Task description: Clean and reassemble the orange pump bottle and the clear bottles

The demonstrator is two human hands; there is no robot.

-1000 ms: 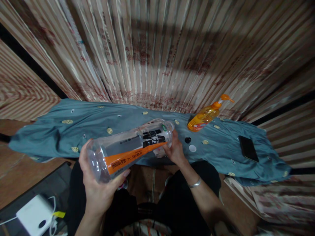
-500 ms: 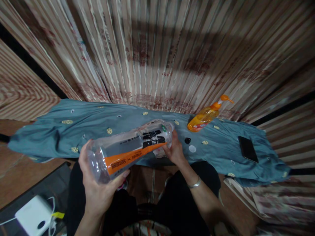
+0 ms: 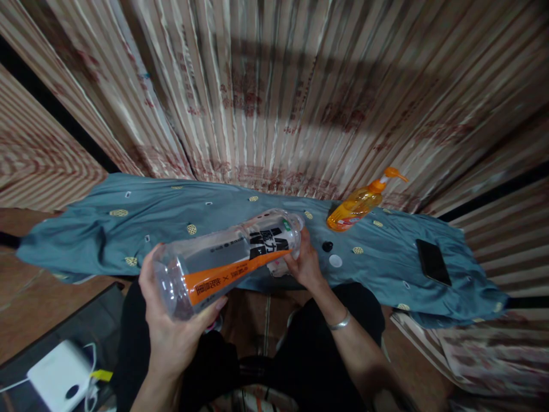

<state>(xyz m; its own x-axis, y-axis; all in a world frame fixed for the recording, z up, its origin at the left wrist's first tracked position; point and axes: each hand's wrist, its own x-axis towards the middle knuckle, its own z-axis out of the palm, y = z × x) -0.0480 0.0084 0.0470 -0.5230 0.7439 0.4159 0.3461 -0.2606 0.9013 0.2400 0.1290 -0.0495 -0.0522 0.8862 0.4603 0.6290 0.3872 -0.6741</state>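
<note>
A large clear plastic bottle [image 3: 229,257] with an orange and black label lies tilted across both my hands, above the near edge of the cloth. My left hand [image 3: 171,326] wraps round its broad base end. At the neck end, my right hand [image 3: 305,260] closes round the bottle; its fingertips are partly hidden. Just right of that hand, a small black cap [image 3: 327,246] and a white round disc [image 3: 335,261] rest on the cloth. Under the bottle, a pale crumpled piece [image 3: 278,268] shows in part, its kind unclear.
A pump bottle [image 3: 355,207] of orange liquid stands at the back of the teal cloth [image 3: 223,201]. A dark phone [image 3: 433,261] lies at the right. Striped curtains [image 3: 274,103] hang behind. At lower left, a white device [image 3: 60,375] with cables sits on a dark surface.
</note>
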